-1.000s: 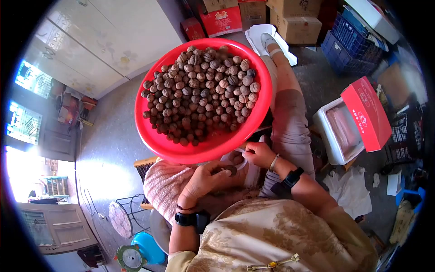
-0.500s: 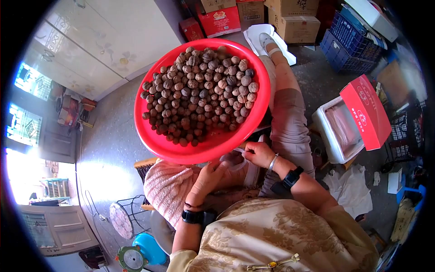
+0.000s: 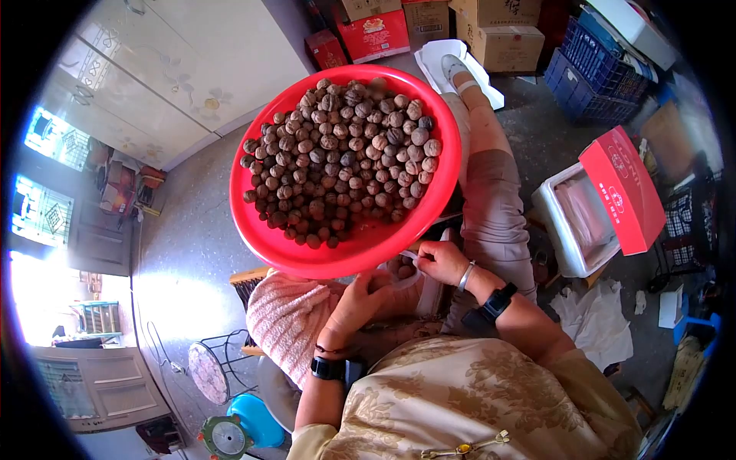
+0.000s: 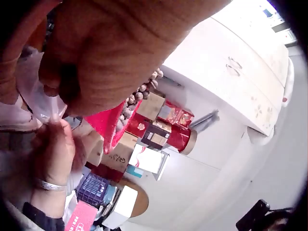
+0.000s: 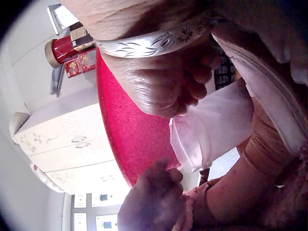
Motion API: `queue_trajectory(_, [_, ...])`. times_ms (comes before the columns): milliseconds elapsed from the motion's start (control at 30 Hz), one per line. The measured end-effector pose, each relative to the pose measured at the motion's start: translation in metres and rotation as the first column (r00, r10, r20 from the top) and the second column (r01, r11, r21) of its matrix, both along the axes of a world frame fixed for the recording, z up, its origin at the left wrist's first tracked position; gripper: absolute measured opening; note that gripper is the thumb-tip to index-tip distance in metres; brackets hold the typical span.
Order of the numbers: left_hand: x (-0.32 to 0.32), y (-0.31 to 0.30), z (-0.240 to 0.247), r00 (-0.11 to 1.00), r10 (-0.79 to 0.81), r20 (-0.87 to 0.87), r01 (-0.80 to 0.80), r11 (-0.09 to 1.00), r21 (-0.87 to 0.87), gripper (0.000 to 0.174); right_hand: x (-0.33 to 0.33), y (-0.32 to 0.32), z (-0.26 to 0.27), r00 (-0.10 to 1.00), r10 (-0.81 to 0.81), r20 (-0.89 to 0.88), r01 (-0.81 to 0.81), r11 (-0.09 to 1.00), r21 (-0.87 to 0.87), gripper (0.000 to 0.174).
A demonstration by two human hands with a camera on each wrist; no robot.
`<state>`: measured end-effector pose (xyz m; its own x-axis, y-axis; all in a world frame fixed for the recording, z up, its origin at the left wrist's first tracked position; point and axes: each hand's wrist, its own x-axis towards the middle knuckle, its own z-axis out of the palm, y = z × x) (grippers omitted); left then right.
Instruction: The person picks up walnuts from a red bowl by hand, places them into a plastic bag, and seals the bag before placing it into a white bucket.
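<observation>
Walnuts piled in red basin, top middle; rim likely stops rolling. Right hand pinches plastic bag by edge, middle, likely to keep mouth wide. Left hand near bag; can't tell if holding anything.

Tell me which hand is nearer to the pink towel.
Left. The left hand is just beside the pink towel; the right hand is farther off, pinching the translucent plastic bag.

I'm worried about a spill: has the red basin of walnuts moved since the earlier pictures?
No, not visibly: in the head view, the red basin keeps its place against the white cabinet, with no clear shift either way.
</observation>
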<state>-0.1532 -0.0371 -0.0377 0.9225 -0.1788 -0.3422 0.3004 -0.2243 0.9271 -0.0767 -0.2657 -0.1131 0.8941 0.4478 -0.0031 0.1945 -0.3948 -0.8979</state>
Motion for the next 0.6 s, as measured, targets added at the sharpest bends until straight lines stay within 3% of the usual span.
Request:
queue_trajectory(133, [0.003,-0.005,0.011,0.997,0.000,-0.078,0.004,0.999,0.047,0.031,0.001,-0.001,0.000,1.000,0.008,-0.001,-0.008,1.000,-0.004,0.019])
queue_trajectory(200, [0.004,-0.008,0.013,0.999,-0.043,0.013,0.040,0.982,0.185,0.033,0.001,-0.001,0.000,1.000,0.014,-0.014,-0.014,1.000,0.000,0.019])
queue_trajectory(300, [0.004,-0.007,0.000,0.992,-0.062,0.109,0.036,0.972,0.234,0.035,0.001,0.000,-0.004,1.000,0.009,-0.021,-0.009,1.000,-0.006,0.019])
queue_trajectory(433, [0.005,-0.006,0.000,0.988,-0.093,0.127,0.059,0.968,0.245,0.041,0.001,-0.001,-0.003,1.000,0.014,-0.020,-0.014,1.000,-0.011,0.019])
queue_trajectory(533, [0.005,-0.005,0.001,0.997,-0.074,0.033,0.061,0.954,0.292,0.044,0.001,0.000,-0.002,1.000,0.010,-0.009,-0.010,1.000,-0.010,0.019])
queue_trajectory(600, [0.006,-0.003,0.002,0.980,-0.177,0.089,0.138,0.932,0.335,0.046,0.001,-0.001,0.001,1.000,0.016,-0.002,-0.016,1.000,-0.021,0.019])
